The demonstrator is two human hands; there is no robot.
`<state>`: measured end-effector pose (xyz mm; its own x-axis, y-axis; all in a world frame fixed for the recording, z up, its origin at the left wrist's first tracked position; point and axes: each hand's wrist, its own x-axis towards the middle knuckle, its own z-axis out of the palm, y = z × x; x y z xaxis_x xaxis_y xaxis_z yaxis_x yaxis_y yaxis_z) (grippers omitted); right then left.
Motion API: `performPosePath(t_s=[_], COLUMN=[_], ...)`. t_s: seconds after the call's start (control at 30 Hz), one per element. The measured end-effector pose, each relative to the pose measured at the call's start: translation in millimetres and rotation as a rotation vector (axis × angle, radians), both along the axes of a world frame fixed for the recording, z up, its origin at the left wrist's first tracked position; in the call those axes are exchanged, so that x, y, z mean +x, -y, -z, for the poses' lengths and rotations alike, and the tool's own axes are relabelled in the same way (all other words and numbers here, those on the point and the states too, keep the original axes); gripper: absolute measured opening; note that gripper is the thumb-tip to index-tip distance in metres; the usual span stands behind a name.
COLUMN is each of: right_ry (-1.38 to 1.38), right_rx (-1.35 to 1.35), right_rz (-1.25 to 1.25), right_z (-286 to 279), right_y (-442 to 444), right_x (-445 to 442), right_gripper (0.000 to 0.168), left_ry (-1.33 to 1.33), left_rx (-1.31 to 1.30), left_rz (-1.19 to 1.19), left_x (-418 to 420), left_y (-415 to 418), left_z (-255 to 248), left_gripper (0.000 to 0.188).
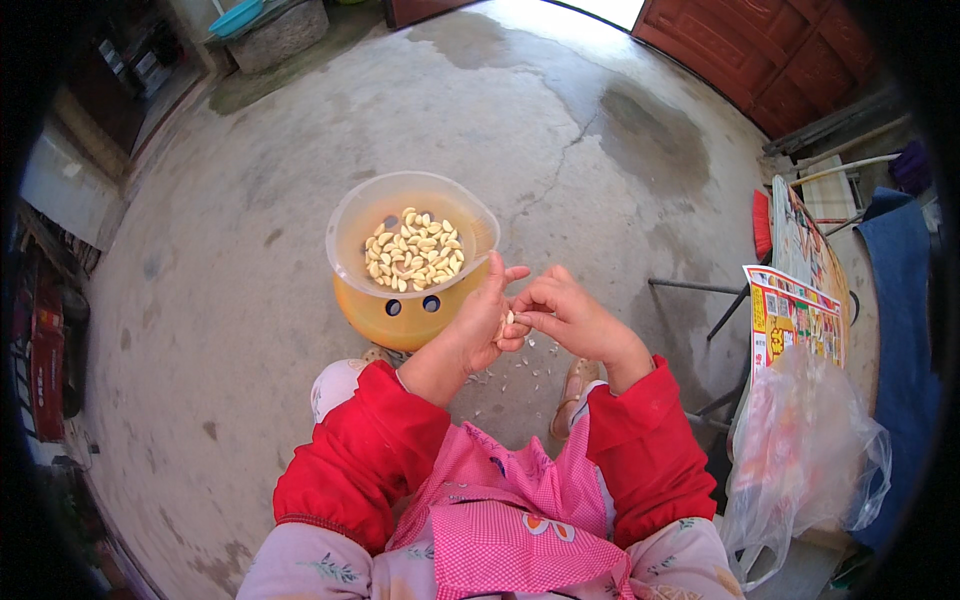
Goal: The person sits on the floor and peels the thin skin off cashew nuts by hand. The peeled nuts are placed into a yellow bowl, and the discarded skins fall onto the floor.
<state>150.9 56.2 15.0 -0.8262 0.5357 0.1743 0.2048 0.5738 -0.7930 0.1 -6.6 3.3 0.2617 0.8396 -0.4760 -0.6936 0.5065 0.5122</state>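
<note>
Peeled garlic cloves (415, 251) lie spread over the bottom of a translucent plastic bowl (348, 196). The bowl stands on a yellow plastic stool (360, 311) with round holes. My left hand (484, 315) is just right of the bowl, its fingers curled around a small pale garlic clove (510, 318) while the thumb stays raised. From the right, my right hand (574, 311) meets it, thumb and forefinger pinching at the same clove. Whether more cloves sit in the left palm is hidden. Bits of garlic skin (525, 371) are scattered on the floor beneath both hands.
To my right, a table bears printed flyers (795, 319) and a clear plastic bag (806, 457); its metal legs (694, 286) reach towards me. A red-bristled brush (762, 225) is beside it. A pink checked apron (517, 547) covers my lap. Damp patches mark the concrete floor (247, 202).
</note>
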Motion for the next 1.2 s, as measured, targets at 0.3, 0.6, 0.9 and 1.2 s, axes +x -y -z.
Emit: performPosePath(t_s=[0.3, 0.6, 0.9, 1.2], right_ry=[-0.385, -0.415, -0.389, -0.250], right_rx=[-0.707, -0.730, -0.730, -0.365], right_rz=[0.391, 0.375, 0.356, 0.400], right_z=[-3.2, -3.5, -4.8, -1.9], right_y=[-7.0, -5.3, -0.9, 0.9], right_x=[-1.4, -4.3, -5.6, -3.5], right_gripper=[0.015, 0.013, 0.009, 0.012], left_ry=[0.050, -0.293, -0.441, -0.219], left_rx=[-0.138, 0.284, 0.351, 0.283], left_rz=[-0.170, -0.243, -0.307, -0.300], left_x=[6.8, 3.3, 2.3, -0.1], left_y=[-6.1, 2.9, -1.5, -5.1], left_z=[15.5, -11.6, 0.2, 0.0], left_gripper=[0.021, 0.020, 0.018, 0.013])
